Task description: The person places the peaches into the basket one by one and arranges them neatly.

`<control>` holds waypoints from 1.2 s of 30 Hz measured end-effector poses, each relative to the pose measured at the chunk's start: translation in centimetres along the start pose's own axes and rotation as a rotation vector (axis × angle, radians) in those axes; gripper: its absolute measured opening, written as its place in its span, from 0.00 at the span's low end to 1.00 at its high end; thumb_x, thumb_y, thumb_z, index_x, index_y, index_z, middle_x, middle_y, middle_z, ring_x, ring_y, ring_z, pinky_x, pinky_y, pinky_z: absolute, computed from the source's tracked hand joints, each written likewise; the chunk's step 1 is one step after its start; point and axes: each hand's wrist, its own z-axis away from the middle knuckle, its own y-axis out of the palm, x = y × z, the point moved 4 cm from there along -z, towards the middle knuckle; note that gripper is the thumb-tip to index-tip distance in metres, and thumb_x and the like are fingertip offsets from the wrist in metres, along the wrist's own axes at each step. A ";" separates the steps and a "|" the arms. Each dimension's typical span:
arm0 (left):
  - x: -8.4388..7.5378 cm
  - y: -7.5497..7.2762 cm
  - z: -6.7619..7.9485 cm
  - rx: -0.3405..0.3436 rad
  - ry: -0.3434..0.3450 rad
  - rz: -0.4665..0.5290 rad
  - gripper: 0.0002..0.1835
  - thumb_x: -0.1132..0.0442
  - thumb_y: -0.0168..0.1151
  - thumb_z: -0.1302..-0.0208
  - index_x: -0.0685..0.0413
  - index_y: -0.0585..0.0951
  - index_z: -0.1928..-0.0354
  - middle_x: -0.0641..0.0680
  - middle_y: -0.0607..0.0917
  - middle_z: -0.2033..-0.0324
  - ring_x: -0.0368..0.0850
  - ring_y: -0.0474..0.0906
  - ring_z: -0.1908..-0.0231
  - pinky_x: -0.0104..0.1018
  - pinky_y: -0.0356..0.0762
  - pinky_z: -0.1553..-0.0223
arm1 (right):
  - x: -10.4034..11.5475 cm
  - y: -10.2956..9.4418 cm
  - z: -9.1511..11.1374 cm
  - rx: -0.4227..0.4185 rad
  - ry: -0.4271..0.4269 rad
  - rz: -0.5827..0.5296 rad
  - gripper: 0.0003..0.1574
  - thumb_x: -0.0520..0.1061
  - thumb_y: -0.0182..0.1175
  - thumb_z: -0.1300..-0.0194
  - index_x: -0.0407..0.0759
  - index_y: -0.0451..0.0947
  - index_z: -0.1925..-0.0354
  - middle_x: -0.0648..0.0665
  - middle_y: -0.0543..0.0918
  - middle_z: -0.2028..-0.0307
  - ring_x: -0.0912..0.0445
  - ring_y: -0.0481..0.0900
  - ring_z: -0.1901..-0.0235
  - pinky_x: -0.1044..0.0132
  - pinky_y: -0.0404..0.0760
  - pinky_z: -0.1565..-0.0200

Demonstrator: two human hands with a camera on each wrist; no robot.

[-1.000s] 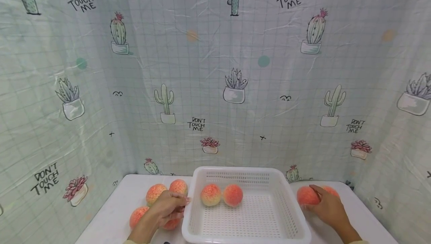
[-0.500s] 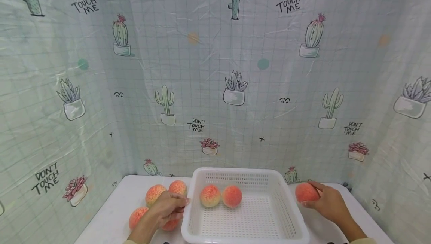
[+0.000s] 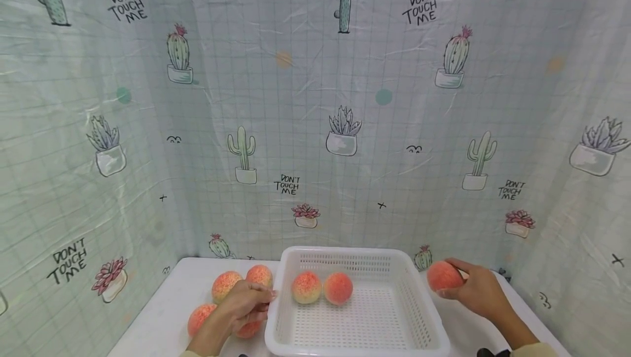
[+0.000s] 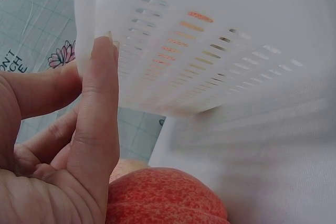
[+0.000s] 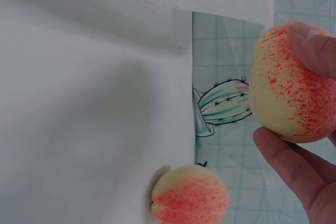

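Observation:
My left hand (image 3: 241,307) pinches the left rim of a white perforated plastic basket (image 3: 396,350); in the left wrist view its fingers (image 4: 97,108) lie against the rim. Inside, toward the back left, sit a speckled yellow-red peach (image 3: 307,287) and a redder peach (image 3: 338,288). Off the basket's right side, my right hand (image 3: 482,291) grips another peach (image 3: 443,276) between thumb and fingers. The right wrist view shows this peach (image 5: 291,85) raised above the table.
Several peaches, including one at the back (image 3: 259,275), lie left of the basket on the white table (image 3: 162,313). One more peach (image 5: 191,196) rests on the table at the right, hidden in the head view. A cactus-print curtain (image 3: 315,99) encloses the table.
My right hand has taken the peach up off the table and moved it slightly left and up, toward the basket's right rim. My left hand has stayed at the left rim.

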 end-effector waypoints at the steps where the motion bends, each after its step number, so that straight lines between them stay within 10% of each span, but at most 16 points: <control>1: 0.0 0.0 0.0 0.010 0.010 0.005 0.09 0.64 0.70 0.33 0.65 0.86 0.57 0.53 0.84 0.73 0.39 0.79 0.74 0.31 0.87 0.70 | 0.1 -0.1 0.0 0.004 0.000 -0.007 0.62 0.59 0.85 0.57 0.34 0.73 0.31 0.26 0.85 0.45 0.47 0.84 0.59 0.52 0.85 0.63; 36: 0.2 -0.1 -0.2 0.041 0.019 0.033 0.10 0.64 0.71 0.33 0.66 0.87 0.57 0.53 0.85 0.74 0.38 0.81 0.75 0.31 0.88 0.70 | 6.4 0.8 -0.4 0.078 -0.080 -0.173 0.56 0.48 0.84 0.53 0.34 0.72 0.30 0.29 0.83 0.40 0.50 0.86 0.57 0.54 0.90 0.59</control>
